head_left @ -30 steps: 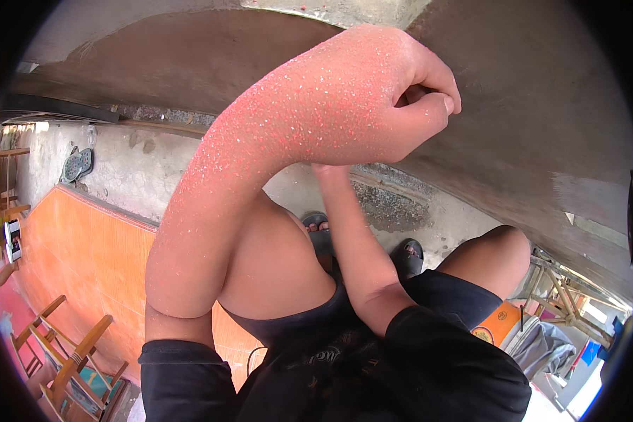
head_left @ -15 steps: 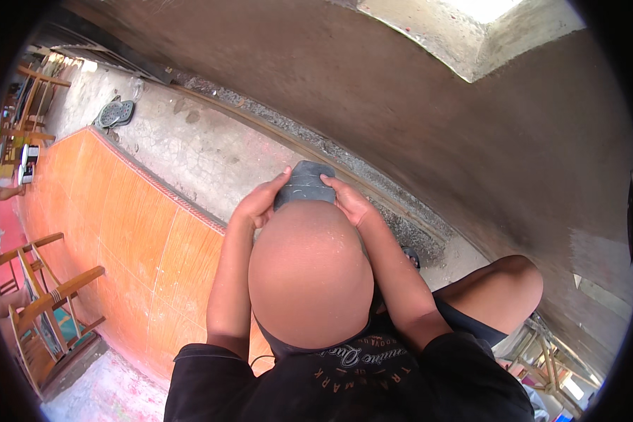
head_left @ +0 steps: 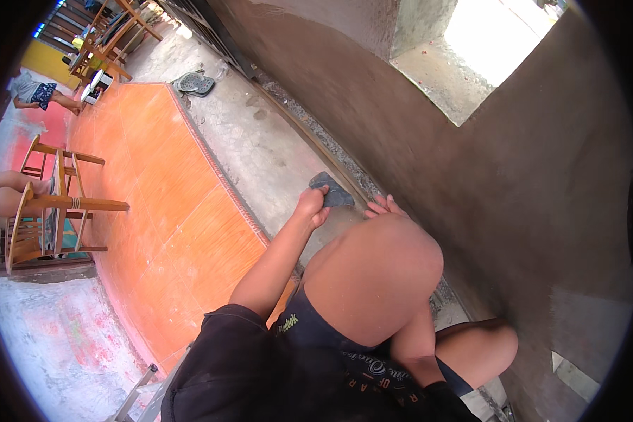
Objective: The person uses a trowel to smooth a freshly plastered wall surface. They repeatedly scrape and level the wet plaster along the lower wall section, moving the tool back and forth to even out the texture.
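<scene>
In the head view, my left hand [head_left: 309, 209] grips a flat dark grey piece [head_left: 337, 193] just beyond my raised knee [head_left: 394, 274]; I cannot make out exactly what the piece is. Just right of the piece, my right hand [head_left: 385, 207] has its fingers loosely spread and holds nothing I can see, its wrist hidden behind the knee.
A brown plastered wall [head_left: 541, 176] with a window opening runs along the right. An orange tiled ledge [head_left: 140, 176] lies left, with wooden chairs [head_left: 77, 204], two other people [head_left: 35, 95] and grey sandals [head_left: 193, 84] near its edges. A concrete strip [head_left: 239, 141] runs between.
My raised left forearm came down, and both hands took hold of the grey piece. Now my right hand has let go, while my left still holds it. The view has turned.
</scene>
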Available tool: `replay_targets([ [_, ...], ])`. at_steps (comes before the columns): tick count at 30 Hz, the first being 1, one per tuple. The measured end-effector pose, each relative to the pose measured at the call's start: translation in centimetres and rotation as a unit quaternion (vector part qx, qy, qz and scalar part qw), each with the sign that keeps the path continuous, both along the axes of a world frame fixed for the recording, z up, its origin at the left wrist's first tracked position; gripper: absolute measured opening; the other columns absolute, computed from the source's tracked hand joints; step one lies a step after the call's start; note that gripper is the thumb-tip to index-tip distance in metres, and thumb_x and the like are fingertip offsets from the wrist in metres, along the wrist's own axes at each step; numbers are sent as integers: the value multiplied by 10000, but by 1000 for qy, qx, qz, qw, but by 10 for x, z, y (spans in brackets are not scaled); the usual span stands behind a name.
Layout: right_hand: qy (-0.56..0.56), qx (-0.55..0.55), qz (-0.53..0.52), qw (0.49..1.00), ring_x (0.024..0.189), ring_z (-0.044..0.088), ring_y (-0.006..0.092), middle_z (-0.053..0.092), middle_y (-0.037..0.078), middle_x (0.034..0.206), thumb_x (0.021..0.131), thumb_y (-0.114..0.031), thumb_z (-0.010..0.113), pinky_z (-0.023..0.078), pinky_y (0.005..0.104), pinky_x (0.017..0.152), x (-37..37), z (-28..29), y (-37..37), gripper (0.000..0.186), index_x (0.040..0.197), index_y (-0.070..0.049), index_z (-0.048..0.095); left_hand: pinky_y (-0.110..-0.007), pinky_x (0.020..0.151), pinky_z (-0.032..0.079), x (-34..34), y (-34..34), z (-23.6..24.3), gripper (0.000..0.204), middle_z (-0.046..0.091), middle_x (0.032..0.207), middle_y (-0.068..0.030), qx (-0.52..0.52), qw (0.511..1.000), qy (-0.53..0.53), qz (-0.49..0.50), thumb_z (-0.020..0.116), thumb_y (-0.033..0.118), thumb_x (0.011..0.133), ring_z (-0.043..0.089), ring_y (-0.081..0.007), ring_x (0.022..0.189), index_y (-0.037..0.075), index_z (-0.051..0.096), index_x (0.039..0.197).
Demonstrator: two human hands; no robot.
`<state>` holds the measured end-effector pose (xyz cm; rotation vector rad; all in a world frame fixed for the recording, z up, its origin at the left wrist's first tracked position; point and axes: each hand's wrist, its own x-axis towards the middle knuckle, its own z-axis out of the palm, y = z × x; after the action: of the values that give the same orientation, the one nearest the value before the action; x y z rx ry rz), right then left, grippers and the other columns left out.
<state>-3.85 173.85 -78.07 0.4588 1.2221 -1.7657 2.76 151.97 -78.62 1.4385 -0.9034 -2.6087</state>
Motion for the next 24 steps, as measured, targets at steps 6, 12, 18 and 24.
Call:
replay_targets([
  [6, -36, -13, -60, 997, 1316, 543, 287, 505, 199, 1480, 1078, -452, 425, 434, 432, 1108, 5, -33, 20, 608, 1491, -5, 415, -399, 818, 481, -98, 18, -61, 449, 604, 1252, -57, -63, 997, 51, -9, 333, 442, 1093, 564, -167, 1039, 96, 508, 1320],
  [12, -48, 51, -80, 994, 1321, 538, 296, 526, 191, 1461, 1074, -432, 450, 448, 429, 1089, -2, -49, 33, 575, 1477, -22, 441, -380, 1231, 205, -200, -21, -78, 789, 230, 1656, -143, -59, 985, 67, 147, 214, 584, 1067, 265, -297, 1504, -2, 162, 1592],
  [18, -60, 89, -60, 992, 1340, 521, 301, 530, 169, 1461, 1075, -400, 453, 434, 447, 1099, 0, -55, 52, 522, 1480, -70, 456, -382, 1256, 128, -213, -63, -122, 908, 93, 1677, -190, -112, 976, 138, 127, 181, 663, 1036, 139, -298, 1543, -46, 49, 1587],
  [24, -89, 152, -58, 983, 1354, 508, 304, 533, 155, 1459, 1071, -397, 466, 427, 451, 1108, 13, -65, 59, 512, 1467, -73, 469, -392, 1262, 113, -194, 17, -126, 869, 80, 1657, -274, -169, 978, -27, 118, 242, 578, 1065, 91, -358, 1552, -104, 34, 1562],
])
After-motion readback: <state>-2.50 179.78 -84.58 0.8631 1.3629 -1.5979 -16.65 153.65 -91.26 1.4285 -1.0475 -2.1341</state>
